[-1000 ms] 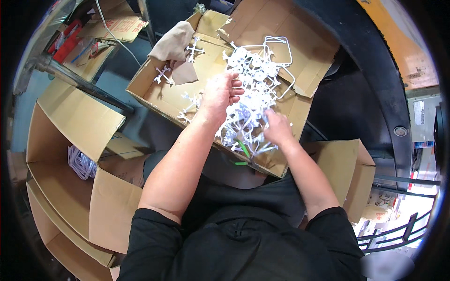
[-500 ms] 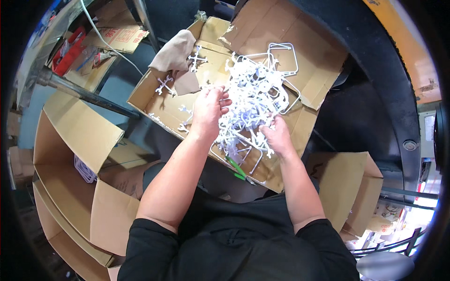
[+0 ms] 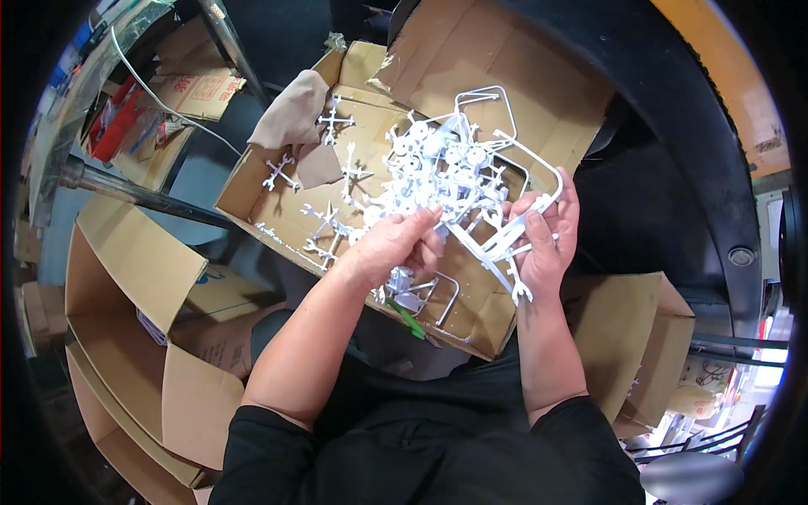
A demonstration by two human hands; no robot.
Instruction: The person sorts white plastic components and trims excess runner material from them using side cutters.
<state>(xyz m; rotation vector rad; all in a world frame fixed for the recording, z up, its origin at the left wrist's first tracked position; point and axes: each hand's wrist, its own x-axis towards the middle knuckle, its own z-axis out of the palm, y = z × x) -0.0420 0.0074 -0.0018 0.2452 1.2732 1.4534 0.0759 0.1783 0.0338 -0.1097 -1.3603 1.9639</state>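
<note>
A heap of white moulded plastic parts (image 3: pixel 438 164), with branching stems and round pieces, lies in a shallow cardboard box (image 3: pixel 244 198). My right hand (image 3: pixel 549 240) is closed round a white branched plastic piece (image 3: pixel 492 248) at the heap's right side, with the thumb on top. A bent white rod loop (image 3: pixel 543 160) rises beside those fingers. Over the heap's near edge, my left hand (image 3: pixel 396 246) has its fingers curled together; what they hold, if anything, is hidden. A green-handled tool (image 3: pixel 406 318) lies at the box's near edge.
Loose white branched pieces (image 3: pixel 280 172) and a beige cloth (image 3: pixel 290 109) lie at the box's left. Open cardboard cartons stand at left (image 3: pixel 126 337) and right (image 3: pixel 619 337). A metal rail (image 3: pixel 151 195) runs along the left; a dark curved machine frame (image 3: pixel 673 126) borders the right.
My right hand has lifted and turned, drawing a white branched piece from the heap. My left hand has come nearer and to the right, its fingers curling in. The view has shifted slightly.
</note>
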